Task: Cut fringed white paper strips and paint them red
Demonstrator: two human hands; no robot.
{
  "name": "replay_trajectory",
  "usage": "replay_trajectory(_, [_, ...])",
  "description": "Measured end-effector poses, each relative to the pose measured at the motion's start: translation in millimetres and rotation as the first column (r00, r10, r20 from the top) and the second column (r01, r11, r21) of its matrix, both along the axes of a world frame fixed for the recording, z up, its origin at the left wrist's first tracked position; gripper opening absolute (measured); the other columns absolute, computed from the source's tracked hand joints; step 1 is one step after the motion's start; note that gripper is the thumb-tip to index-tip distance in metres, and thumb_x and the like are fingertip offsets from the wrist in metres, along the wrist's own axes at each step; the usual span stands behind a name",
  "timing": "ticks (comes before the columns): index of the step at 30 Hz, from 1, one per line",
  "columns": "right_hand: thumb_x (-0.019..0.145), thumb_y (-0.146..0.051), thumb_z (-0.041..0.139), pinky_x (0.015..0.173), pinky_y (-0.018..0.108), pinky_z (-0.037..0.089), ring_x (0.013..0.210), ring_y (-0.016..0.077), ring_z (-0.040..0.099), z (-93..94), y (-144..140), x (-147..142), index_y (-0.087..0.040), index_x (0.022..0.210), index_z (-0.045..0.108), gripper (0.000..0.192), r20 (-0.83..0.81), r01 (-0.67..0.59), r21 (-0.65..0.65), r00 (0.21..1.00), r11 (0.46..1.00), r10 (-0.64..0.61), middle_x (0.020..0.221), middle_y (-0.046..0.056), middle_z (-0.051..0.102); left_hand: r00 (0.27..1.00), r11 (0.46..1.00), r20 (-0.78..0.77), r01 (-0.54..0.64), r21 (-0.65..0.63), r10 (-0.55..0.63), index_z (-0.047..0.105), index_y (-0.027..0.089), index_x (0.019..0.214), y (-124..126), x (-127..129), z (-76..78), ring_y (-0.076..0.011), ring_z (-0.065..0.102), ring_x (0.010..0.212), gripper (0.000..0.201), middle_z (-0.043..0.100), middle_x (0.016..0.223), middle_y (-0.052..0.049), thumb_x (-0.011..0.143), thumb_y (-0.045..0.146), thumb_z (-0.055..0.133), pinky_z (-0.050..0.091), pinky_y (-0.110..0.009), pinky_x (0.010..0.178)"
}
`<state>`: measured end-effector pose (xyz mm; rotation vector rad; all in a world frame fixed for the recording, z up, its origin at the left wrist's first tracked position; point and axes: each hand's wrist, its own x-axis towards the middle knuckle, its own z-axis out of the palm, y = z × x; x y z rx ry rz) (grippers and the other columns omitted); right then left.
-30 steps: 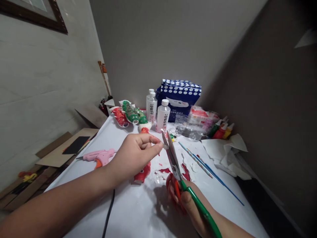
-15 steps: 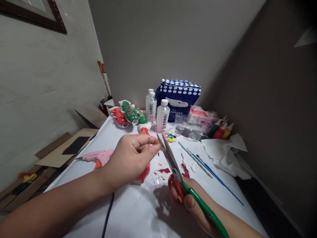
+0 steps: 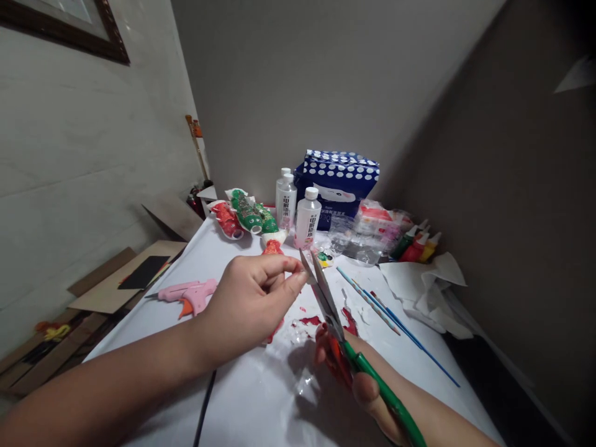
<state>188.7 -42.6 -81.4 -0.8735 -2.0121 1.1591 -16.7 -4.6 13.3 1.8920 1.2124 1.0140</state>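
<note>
Over the middle of the white table (image 3: 242, 397), my left hand (image 3: 254, 298) pinches something tiny between thumb and fingertips, too small for me to make out, right against the blades of the scissors (image 3: 354, 354). My right hand (image 3: 354, 379) grips the green and red handles of those scissors low in the view, fingers closed through the loops; the blades point up and away from me, parted only a little near their tips, just beside my left fingertips.

Under my left hand lies a red painted piece (image 3: 274, 326), mostly hidden, with red scraps (image 3: 347, 320) scattered on the table beside the blades. A black cord (image 3: 203, 406) runs along the table below my left forearm.

To the left lies a pink glue gun (image 3: 186, 293). To the right of the scissors, thin brushes (image 3: 372, 301) lie slanted, and beyond them crumpled white paper (image 3: 428, 285).

Farther back stand three small white-capped bottles (image 3: 307, 217), with painted red and green fish shapes (image 3: 244, 214) to their left. Behind the bottles sits a blue dotted package (image 3: 338, 180), and to its right a clear plastic bag (image 3: 372, 226) and paint tubes (image 3: 416, 245).
</note>
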Motion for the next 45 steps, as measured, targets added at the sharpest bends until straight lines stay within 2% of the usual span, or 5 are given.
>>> replay_trajectory(9, [0.081, -0.083, 0.018, 0.070, 0.032, 0.042, 0.077, 0.0202, 0.047, -1.0, 1.3, 1.5, -0.018, 0.094, 0.054, 0.075, 0.025, 0.009, 0.023, 1.000, 1.000, -0.009, 0.090, 0.007, 0.053, 1.000, 1.000, 0.005, 0.015, -0.003, -0.015, 0.060, 0.015, 0.068, 0.4, 0.1, 0.2, -0.0063, 0.029, 0.042, 0.026, 0.033, 0.044, 0.008, 0.086, 0.031, 0.052, 0.021, -0.020, 0.041])
replay_trajectory(20, [0.072, -0.090, 0.028, 0.048, 0.026, 0.026, 0.055, 0.0121, 0.030, 15.8, 0.7, -5.3, -0.020, 0.068, 0.042, 0.072, -0.017, 0.077, -0.172, 0.997, 0.982, -0.081, 0.061, -0.002, 0.037, 0.999, 1.000, 0.048, -0.017, -0.023, 0.018, 0.066, 0.012, 0.079, 2.4, 0.5, -3.5, -0.0074, 0.028, 0.047, 0.025, 0.031, 0.050, 0.007, 0.085, 0.034, 0.055, 0.023, -0.020, 0.044])
replay_trajectory(30, [0.085, -0.078, 0.023, 0.053, 0.027, 0.034, 0.059, 0.0141, 0.037, -1.3, -9.2, -4.5, -0.020, 0.077, 0.045, 0.063, -0.144, 0.044, -0.172, 0.987, 0.984, -0.070, 0.068, -0.001, 0.041, 0.974, 0.939, 0.214, 0.139, -0.315, -0.073, 0.065, 0.016, 0.097, 11.6, -6.1, -3.6, -0.0072, 0.033, 0.040, 0.024, 0.038, 0.045, 0.010, 0.080, 0.033, 0.064, 0.028, -0.021, 0.045])
replay_trajectory(39, [0.089, -0.074, 0.026, 0.052, 0.026, 0.039, 0.064, 0.0163, 0.044, -9.9, -15.3, -13.0, -0.019, 0.078, 0.050, 0.060, -0.195, 0.088, -0.171, 0.973, 0.981, -0.121, 0.072, 0.004, 0.049, 0.909, 0.837, 0.417, 0.240, -0.492, -0.016, 0.056, 0.016, 0.066, 14.2, 2.3, -4.4, -0.0037, 0.021, 0.040, 0.019, 0.033, 0.045, 0.009, 0.076, 0.028, 0.065, 0.013, -0.020, 0.039])
replay_trajectory(45, [0.083, -0.080, 0.030, 0.049, 0.026, 0.035, 0.054, 0.0134, 0.037, -4.0, -11.0, -12.8, -0.019, 0.073, 0.049, 0.064, -0.167, 0.089, -0.187, 0.979, 0.978, -0.121, 0.064, 0.001, 0.046, 0.948, 0.896, 0.318, 0.156, -0.416, -0.017, 0.062, 0.016, 0.079, 9.0, -0.2, -5.9, -0.0034, 0.028, 0.040, 0.022, 0.041, 0.050, 0.008, 0.083, 0.037, 0.064, 0.018, -0.018, 0.040])
